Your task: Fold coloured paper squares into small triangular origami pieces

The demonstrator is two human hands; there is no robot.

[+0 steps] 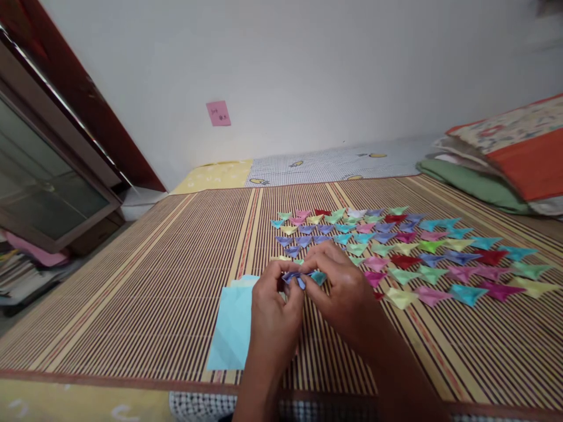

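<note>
Between my two hands is a small folded purple paper piece (294, 278), held up over the mat. My left hand (277, 299) pinches its left side between thumb and fingers. The fingertips of my right hand (338, 281) close on its right side. Part of the paper is hidden by my fingers. Light blue paper sheets (229, 328) lie flat just left of my left hand, partly covered by it. Beyond and right of my hands, several folded paper boats (407, 246) in many colours stand in rows.
A striped bamboo mat (153, 281) covers the bed. Folded bedding (479, 184) and an orange patterned pillow (523, 152) are piled at the right. A pink note (219, 113) is on the wall. A glass-fronted cabinet (39, 170) stands left, near stacked books (24, 269).
</note>
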